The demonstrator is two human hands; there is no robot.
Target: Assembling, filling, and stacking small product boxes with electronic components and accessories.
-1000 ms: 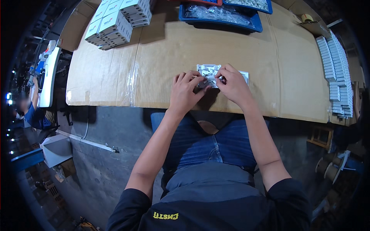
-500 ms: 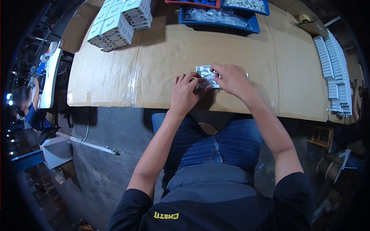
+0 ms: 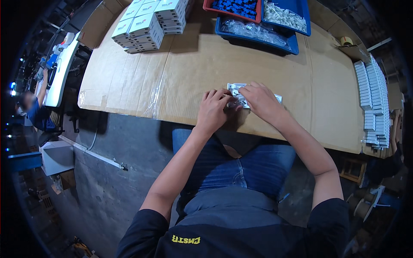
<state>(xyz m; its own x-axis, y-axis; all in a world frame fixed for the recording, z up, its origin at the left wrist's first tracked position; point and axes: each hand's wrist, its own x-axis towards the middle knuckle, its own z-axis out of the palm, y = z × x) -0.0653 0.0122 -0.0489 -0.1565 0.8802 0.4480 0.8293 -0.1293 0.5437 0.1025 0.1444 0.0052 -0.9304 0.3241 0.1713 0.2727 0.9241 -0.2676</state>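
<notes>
A shallow white plastic case (image 3: pixel 235 87), its inside showing small pale and dark parts, lies near the front edge of the table. My left hand (image 3: pixel 214 110) is at the case's left side, with bent fingers and the thumb drawn in toward its inside. From the right, my right hand (image 3: pixel 262 102) reaches over the case and covers much of it, fingertips pressed together at its middle. Both hands are closed. Whatever small piece the right fingertips grip is hidden. The case's right end shows beyond the right hand.
Cardboard covers the table (image 3: pixel 189 64). Stacked white boxes (image 3: pixel 144 26) stand far left. At the back are a red tray (image 3: pixel 258 18) of blue pieces, a blue tray (image 3: pixel 308 26) of pale pieces and another blue tray (image 3: pixel 294 48) of clear bags. White stacks (image 3: pixel 375 99) line the right.
The whole view has shifted, so the table and trays appear lower and slightly rightward. Both hands stay at the case; my right fingers have closed lower over its middle.
</notes>
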